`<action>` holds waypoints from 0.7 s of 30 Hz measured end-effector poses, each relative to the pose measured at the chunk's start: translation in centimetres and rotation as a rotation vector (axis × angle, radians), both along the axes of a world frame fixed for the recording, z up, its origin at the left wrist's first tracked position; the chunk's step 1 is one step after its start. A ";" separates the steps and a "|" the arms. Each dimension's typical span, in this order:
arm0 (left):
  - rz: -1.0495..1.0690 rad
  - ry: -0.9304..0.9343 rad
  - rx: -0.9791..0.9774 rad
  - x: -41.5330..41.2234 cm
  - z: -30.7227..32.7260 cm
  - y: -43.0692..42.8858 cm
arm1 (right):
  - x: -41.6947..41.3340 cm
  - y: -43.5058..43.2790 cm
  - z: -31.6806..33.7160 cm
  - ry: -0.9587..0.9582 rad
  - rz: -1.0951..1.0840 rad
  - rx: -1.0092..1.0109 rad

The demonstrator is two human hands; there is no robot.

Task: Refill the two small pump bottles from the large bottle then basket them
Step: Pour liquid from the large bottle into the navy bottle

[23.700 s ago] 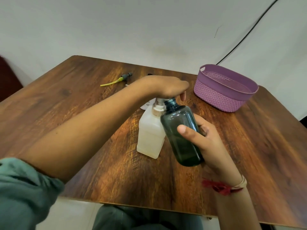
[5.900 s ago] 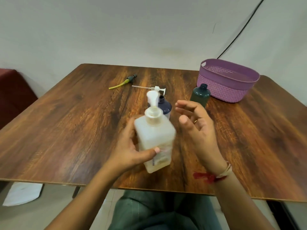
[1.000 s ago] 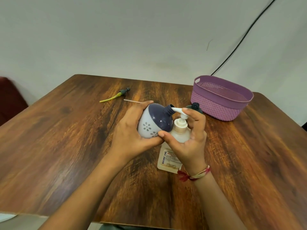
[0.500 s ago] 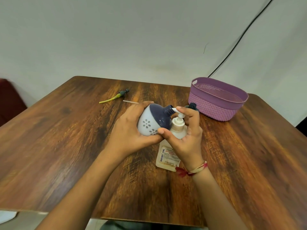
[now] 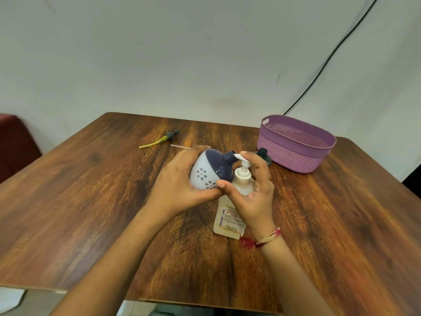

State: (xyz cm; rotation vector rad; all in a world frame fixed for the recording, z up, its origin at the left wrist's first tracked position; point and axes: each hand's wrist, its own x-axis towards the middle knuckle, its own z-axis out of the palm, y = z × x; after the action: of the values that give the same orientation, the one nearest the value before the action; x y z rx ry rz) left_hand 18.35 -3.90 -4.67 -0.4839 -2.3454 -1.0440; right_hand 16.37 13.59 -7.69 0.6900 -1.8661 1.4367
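Observation:
My left hand [image 5: 177,185] grips a round white and navy bottle [image 5: 209,172], tilted so its open neck meets the white pump spout of the large translucent bottle [image 5: 229,218]. The large bottle stands on the table under my right hand [image 5: 252,192], whose fingers curl over the pump head and the bottle's shoulder. A dark green bottle [image 5: 264,155] stands behind my right hand, mostly hidden, just in front of the purple basket [image 5: 293,156].
Two loose pump tops lie on the wooden table [image 5: 91,213] at the back: one dark with a yellow-green tube [image 5: 160,139], and one thin white tube [image 5: 180,146] partly hidden by my left hand. A black cable runs down the wall behind the basket.
Both hands keep the same hold on the round bottle and the large bottle's pump. The view has shifted slightly; nothing on the table has moved.

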 end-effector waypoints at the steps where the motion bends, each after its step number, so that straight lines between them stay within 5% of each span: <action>1: 0.009 0.007 0.006 0.1 0.0 0.1 | 0.1 0.0 0.1 -0.011 0.008 0.008; 21: 0.011 0.004 0.029 -0.1 -0.4 -0.1 | -0.4 0.2 0.5 -0.068 0.069 -0.013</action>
State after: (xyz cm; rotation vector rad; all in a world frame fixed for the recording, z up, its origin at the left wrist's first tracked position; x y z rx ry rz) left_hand 18.22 -3.99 -5.10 -0.4617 -2.3235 -1.0696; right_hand 16.00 13.80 -7.17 0.7136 -1.8996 1.5322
